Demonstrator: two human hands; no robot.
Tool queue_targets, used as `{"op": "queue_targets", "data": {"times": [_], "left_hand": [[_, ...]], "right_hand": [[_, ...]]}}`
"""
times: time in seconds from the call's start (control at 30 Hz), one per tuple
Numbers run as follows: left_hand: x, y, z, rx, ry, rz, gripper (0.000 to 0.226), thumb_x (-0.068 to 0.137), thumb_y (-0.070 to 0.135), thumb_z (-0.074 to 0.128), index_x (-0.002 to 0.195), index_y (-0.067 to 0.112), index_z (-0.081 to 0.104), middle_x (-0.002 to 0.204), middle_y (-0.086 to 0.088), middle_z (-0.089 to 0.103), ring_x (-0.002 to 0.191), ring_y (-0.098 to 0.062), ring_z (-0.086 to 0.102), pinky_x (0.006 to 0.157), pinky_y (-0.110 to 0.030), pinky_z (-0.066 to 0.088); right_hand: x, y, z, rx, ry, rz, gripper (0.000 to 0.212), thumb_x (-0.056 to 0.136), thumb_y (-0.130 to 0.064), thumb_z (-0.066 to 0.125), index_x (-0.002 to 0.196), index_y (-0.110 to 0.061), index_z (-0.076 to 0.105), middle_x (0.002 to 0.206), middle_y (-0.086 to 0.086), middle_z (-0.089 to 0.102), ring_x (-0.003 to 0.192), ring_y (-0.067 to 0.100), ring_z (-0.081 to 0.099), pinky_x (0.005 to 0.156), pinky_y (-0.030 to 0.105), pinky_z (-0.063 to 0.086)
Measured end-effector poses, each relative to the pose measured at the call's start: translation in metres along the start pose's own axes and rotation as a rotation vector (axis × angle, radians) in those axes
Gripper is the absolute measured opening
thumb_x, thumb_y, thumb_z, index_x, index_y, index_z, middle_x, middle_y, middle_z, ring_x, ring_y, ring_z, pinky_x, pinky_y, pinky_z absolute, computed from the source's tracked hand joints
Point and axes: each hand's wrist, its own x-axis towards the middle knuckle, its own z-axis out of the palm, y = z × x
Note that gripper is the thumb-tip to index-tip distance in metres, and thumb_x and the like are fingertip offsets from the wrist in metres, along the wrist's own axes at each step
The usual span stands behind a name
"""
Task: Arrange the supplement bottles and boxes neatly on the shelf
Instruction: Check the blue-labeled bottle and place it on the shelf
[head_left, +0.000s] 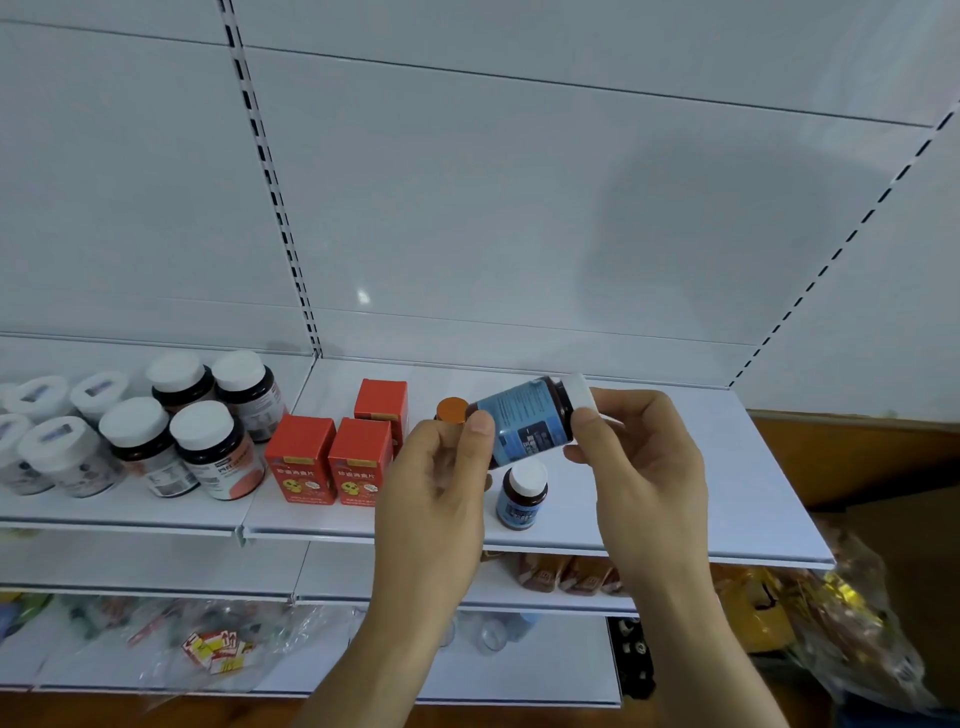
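We hold the blue-labelled bottle (527, 422) tilted above the shelf (675, 467); our left hand (436, 488) fingers pinch its base, our right hand (639, 462) fingers its white cap (581, 396), red boxes (332, 462) alongside.

A single wide-angle view from the person's head looks forward and slightly down, close to the white shelf (675, 467), both hands raised before it; edges bend, perhaps from lens distortion.

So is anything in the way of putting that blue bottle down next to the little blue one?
Nothing visible. Both hands hold the blue bottle tilted above the shelf, whose surface right of the small blue bottle is bare.
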Motion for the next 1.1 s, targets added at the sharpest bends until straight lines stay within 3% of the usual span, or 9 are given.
{"op": "queue_targets", "data": {"times": [0.13,0.2,0.3,0.37,0.47,0.6,0.7,0.83,1.1], "left_hand": [[0.000,-0.002,0.002,0.015,-0.042,0.034,0.020,0.088,0.044,0.057,0.094,0.026,0.062,0.095,0.020,0.072,0.094,0.000,0.069,0.071,-0.012,0.053],[-0.002,-0.004,0.003,-0.008,-0.084,0.060,0.003,0.092,0.026,0.063,0.095,0.023,0.063,0.106,0.028,0.069,0.101,0.004,0.066,0.080,-0.015,0.055],[-0.005,-0.008,0.004,-0.034,-0.074,0.114,0.009,0.093,0.012,0.064,0.099,0.019,0.063,0.127,0.016,0.065,0.112,-0.001,0.064,0.085,-0.014,0.052],[-0.005,-0.009,0.004,-0.036,-0.061,0.116,0.008,0.094,0.013,0.063,0.100,0.018,0.062,0.132,0.014,0.063,0.112,-0.006,0.065,0.085,-0.019,0.054],[-0.007,-0.007,0.005,-0.041,-0.056,0.114,0.010,0.094,0.013,0.062,0.103,0.018,0.062,0.131,0.015,0.063,0.110,-0.010,0.066,0.085,-0.018,0.054],[-0.010,-0.002,0.005,-0.092,-0.024,0.075,0.007,0.095,0.022,0.060,0.100,0.018,0.063,0.105,0.016,0.072,0.099,-0.003,0.068,0.078,-0.016,0.054],[-0.010,0.001,0.006,-0.153,0.004,0.038,0.024,0.092,0.039,0.053,0.101,0.020,0.064,0.096,0.014,0.073,0.096,-0.003,0.070,0.077,-0.015,0.053],[-0.008,0.001,0.007,-0.254,-0.003,-0.116,0.021,0.100,0.031,0.051,0.103,0.016,0.066,0.097,0.005,0.075,0.095,-0.008,0.072,0.077,-0.016,0.056],[-0.002,0.000,0.013,-0.379,-0.176,-0.375,0.026,0.103,0.024,0.049,0.115,0.014,0.070,0.111,0.000,0.075,0.100,-0.012,0.072,0.103,-0.046,0.050]], "right_hand": [[0.000,0.000,0.004,-0.007,0.001,0.048,0.008,0.093,-0.034,0.066,0.094,-0.027,0.064,0.097,-0.010,0.074,0.096,0.008,0.071,0.085,0.044,0.060],[0.000,-0.002,0.007,-0.036,0.011,0.055,0.021,0.089,-0.046,0.067,0.095,-0.028,0.060,0.096,-0.012,0.072,0.093,0.001,0.070,0.082,0.040,0.061],[-0.003,-0.007,0.008,-0.068,0.003,0.034,0.025,0.086,-0.044,0.072,0.096,-0.027,0.056,0.093,-0.014,0.072,0.084,-0.001,0.071,0.072,0.027,0.058],[-0.006,-0.007,0.008,-0.041,-0.019,0.018,0.025,0.086,-0.035,0.076,0.097,-0.028,0.055,0.094,-0.013,0.072,0.082,0.002,0.072,0.067,0.021,0.055],[-0.007,-0.007,0.005,-0.012,-0.046,-0.016,0.029,0.083,-0.027,0.080,0.100,-0.028,0.056,0.106,-0.016,0.072,0.092,0.004,0.072,0.077,0.022,0.058],[-0.009,-0.009,0.004,0.005,-0.106,-0.073,0.038,0.080,-0.023,0.082,0.107,-0.031,0.056,0.113,-0.019,0.069,0.101,0.006,0.070,0.083,0.029,0.058],[-0.013,-0.008,0.003,0.058,-0.101,-0.103,0.028,0.086,-0.021,0.076,0.107,-0.029,0.058,0.108,-0.017,0.071,0.103,0.005,0.068,0.083,0.026,0.057],[-0.020,-0.005,0.002,0.098,-0.073,-0.153,0.023,0.089,-0.013,0.072,0.103,-0.028,0.062,0.107,-0.014,0.071,0.102,0.003,0.068,0.080,0.018,0.054],[-0.029,-0.010,0.005,0.015,0.002,-0.268,0.051,0.078,-0.012,0.084,0.107,-0.044,0.058,0.113,-0.026,0.066,0.105,0.002,0.065,0.085,0.024,0.053]]}}
